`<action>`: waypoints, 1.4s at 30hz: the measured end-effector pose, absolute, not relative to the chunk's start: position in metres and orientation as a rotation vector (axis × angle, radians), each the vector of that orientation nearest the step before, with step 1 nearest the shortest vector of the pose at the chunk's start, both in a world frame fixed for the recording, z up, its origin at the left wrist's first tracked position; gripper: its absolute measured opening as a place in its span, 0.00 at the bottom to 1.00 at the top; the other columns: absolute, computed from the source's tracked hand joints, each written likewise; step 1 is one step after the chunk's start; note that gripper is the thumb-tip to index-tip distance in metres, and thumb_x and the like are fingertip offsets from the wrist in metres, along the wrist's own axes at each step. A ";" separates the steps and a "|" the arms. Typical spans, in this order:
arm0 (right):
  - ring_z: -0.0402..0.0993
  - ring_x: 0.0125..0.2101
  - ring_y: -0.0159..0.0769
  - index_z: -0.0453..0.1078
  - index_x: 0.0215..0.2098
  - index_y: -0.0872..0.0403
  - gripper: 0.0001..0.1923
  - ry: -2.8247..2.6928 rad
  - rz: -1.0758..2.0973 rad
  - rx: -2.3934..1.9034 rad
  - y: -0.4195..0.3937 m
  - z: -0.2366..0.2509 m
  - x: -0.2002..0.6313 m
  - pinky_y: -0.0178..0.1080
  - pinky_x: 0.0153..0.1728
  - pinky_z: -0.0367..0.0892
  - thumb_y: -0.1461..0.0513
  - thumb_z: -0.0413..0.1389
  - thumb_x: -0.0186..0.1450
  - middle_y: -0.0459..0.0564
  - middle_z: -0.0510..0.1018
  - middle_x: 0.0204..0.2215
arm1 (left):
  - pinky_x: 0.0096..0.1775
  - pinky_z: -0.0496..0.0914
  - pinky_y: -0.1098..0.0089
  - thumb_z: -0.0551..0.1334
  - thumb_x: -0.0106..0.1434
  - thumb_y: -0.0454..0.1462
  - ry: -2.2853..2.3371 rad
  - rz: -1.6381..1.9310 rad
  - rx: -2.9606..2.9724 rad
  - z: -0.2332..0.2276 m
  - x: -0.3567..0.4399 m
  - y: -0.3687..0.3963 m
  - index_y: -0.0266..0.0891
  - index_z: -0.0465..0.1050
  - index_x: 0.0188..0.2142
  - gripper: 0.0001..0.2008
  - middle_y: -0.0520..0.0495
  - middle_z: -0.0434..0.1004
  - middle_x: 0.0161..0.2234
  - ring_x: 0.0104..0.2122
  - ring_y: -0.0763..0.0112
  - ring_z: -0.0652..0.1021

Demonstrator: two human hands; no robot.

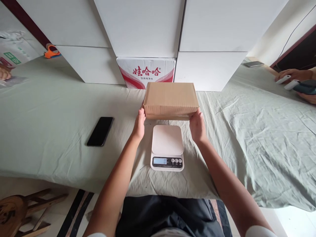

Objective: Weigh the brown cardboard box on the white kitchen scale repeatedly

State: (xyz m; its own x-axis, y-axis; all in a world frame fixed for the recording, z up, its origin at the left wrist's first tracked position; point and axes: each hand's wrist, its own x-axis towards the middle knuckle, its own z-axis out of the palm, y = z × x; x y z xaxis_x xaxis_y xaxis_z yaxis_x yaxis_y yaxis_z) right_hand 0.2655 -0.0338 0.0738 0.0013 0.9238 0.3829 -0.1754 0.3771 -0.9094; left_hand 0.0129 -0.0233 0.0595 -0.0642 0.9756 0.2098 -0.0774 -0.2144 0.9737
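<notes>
A brown cardboard box (171, 95) is gripped between my two hands, just beyond the kitchen scale. My left hand (140, 123) presses against its left end, thumb upward. At the right end, my right hand (197, 125) holds the lower corner, with the fingers partly hidden by the box. Nearer to me, the white digital kitchen scale (168, 141) stands on the cloth with nothing on its plate. Its lit display reads 0. Whether the box touches the cloth, I cannot tell.
White boxes (148, 26) and a red-and-white printed carton (148, 74) stand along the back. A black phone (100, 131) lies left on the green cloth (49, 131). Another person's hands (290, 74) hold white rolls at right; another hand (5, 73) shows at left. A wooden stool (13, 210) stands below.
</notes>
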 end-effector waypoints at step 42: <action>0.39 0.83 0.44 0.60 0.76 0.35 0.32 -1.082 1.109 -0.853 -0.167 0.081 0.256 0.59 0.83 0.42 0.40 0.42 0.78 0.37 0.64 0.78 | 0.77 0.57 0.47 0.45 0.71 0.69 1.156 1.449 1.188 0.064 0.019 -0.170 0.50 0.65 0.74 0.44 0.41 0.67 0.75 0.79 0.49 0.59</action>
State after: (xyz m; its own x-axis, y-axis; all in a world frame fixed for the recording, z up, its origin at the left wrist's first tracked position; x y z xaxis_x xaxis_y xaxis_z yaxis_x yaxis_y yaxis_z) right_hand 0.2557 -0.1669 0.0805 0.0816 0.9679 0.2379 -0.2622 0.2511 -0.9317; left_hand 0.0191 -0.1695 0.0636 -0.1269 0.9818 0.1409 -0.0809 -0.1519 0.9851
